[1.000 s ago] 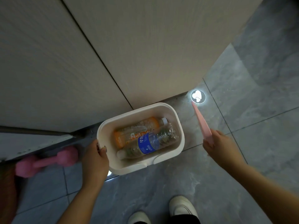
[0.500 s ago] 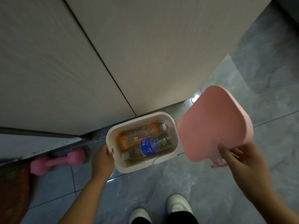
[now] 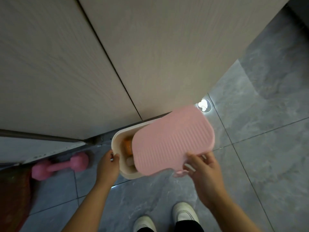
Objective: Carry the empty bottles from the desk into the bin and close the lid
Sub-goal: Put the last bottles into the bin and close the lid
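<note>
A cream bin (image 3: pixel 117 139) stands on the grey tiled floor against a beige cabinet. A pink ribbed lid (image 3: pixel 172 141) lies over most of its opening, shifted right, so the left end stays uncovered. My right hand (image 3: pixel 204 171) grips the lid at its near edge. My left hand (image 3: pixel 107 166) holds the bin's left rim. Through the gap I see part of an orange-labelled bottle (image 3: pixel 127 146) and the end of another bottle (image 3: pixel 130 162); the rest of the bottles is hidden under the lid.
A pink dumbbell (image 3: pixel 60 166) lies on the floor left of the bin. A small round glowing light (image 3: pixel 204 105) sits on the floor behind the bin's right end. My white shoes (image 3: pixel 184 213) are just in front. Beige cabinet doors (image 3: pixel 150 56) fill the back.
My right hand has swung the pink lid from beside the bin, turned it ribbed side up and brought it left over the opening. The left hand stayed on the bin's rim.
</note>
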Tool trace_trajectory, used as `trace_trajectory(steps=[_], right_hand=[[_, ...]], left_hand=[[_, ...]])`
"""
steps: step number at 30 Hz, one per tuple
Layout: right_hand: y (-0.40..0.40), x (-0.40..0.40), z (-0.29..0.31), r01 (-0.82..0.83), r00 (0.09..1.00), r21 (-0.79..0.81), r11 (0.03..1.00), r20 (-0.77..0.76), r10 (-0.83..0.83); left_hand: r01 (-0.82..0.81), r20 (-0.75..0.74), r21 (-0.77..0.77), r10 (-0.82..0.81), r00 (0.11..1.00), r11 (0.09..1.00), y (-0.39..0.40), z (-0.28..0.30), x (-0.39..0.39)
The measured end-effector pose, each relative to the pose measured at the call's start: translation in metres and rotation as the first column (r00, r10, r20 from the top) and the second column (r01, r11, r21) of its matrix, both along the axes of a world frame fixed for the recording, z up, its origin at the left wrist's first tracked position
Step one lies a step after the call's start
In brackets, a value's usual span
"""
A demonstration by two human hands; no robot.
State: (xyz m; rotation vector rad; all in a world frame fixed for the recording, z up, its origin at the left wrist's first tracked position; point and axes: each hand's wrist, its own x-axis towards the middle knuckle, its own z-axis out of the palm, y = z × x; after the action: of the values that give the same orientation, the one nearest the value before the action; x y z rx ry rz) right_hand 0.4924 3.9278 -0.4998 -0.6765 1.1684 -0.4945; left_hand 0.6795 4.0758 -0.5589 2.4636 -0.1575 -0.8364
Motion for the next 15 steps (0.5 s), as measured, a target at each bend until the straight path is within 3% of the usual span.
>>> trace_trajectory(steps=[4,15], right_hand=[[0.014,0.014,-0.026,-0.008,0.999,0.156,0.988,0.034,0.002],[0.026,0.016,-0.058,-0.110,0.992,0.337,0.935,0.095,0.082]], left_hand=[[-0.091,-0.058,-0.156,0.082,0.995,0.984,0.004,0.002,-0.004],[-0.123,0.001,-0.199,0.125,0.992,0.972,0.012,-0.007,-0.010]])
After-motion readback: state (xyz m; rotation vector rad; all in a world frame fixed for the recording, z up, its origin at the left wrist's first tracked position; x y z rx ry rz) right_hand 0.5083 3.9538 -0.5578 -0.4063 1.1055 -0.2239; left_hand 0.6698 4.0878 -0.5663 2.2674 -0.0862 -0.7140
